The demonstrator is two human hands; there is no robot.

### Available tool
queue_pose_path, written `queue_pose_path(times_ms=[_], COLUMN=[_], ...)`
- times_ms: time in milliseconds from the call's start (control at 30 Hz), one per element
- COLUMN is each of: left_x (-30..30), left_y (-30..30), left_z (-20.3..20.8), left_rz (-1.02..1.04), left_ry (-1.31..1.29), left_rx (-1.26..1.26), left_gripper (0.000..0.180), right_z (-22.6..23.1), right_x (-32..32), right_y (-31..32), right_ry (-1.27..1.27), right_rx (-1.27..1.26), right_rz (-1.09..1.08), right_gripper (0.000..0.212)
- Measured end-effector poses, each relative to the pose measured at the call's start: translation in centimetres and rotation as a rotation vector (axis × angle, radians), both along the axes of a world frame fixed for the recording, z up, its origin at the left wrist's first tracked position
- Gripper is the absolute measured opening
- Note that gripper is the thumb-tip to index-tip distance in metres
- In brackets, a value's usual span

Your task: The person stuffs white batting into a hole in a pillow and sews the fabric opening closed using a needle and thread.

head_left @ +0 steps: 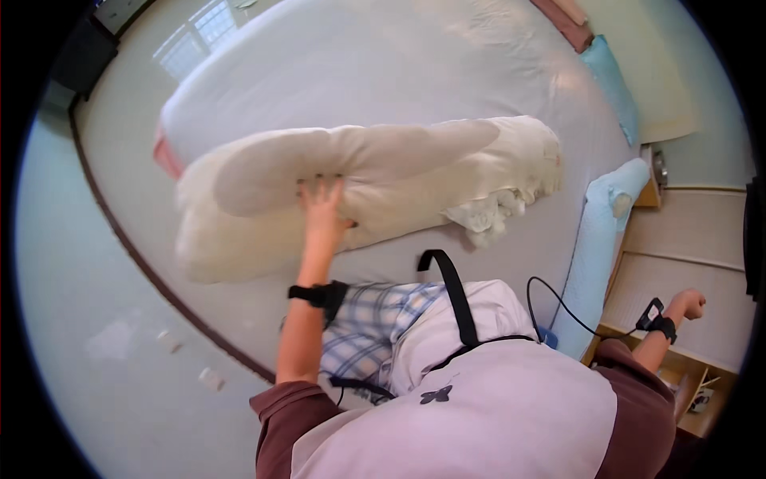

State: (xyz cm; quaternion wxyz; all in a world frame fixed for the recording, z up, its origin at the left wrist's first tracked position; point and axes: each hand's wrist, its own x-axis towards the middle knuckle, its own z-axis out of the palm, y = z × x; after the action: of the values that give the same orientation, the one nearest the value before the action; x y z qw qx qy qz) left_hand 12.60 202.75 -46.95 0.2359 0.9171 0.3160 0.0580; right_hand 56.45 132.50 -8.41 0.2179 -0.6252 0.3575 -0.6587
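A long cream bundle of folded bedding [383, 207], like a quilt, lies crosswise on the bed [383, 64]. Its top has a paler, greyish panel, and some frilled white cloth [483, 215] spills from its near right side. My left hand [323, 206] rests on the bundle left of its middle, fingers spread and pressing a dent into it. Far to the right, away from the bedding, my right hand [689, 303] is closed in a fist beside the cabinet, with nothing visible in it. Black straps circle both wrists.
A light blue padded piece [606, 231] lines the bed's right side, and a blue pillow [613, 84] sits at the far right. Nearer stands a wooden shelf unit [694, 375] with compartments. A black cable [558, 302] runs to my right wrist. Glossy floor [96, 319] lies left.
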Motion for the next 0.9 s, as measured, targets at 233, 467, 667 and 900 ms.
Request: queue_pose_path(times_ms=[233,467,667,900], left_x=[-0.2,-1.1,9.4,18.1], left_y=[1.6,-8.0,-27.5,-27.1], left_z=[-4.3,7.3,4.9,1.9], left_rz=[0.090,0.457,0.285,0.023], left_ry=[-0.372,-0.363,-0.301,-0.078], left_rx=[-0.031,0.614,-0.469,-1.062], left_gripper=[0.078,0.045,0.049,0.046], right_z=[-14.5,-23.3,-31.6,-33.9], right_x=[16.7,1.3,-5.7,-8.9], right_y=[8.4,36.0,31.1,30.6], right_ry=[0.024,0.337,0.248,0.351], right_rx=[-0.552,-0.427,-0.485,-0.232], right_rz=[0.657,1.753,2.030,2.021], right_gripper=[0.023,0.020,0.016,0.015])
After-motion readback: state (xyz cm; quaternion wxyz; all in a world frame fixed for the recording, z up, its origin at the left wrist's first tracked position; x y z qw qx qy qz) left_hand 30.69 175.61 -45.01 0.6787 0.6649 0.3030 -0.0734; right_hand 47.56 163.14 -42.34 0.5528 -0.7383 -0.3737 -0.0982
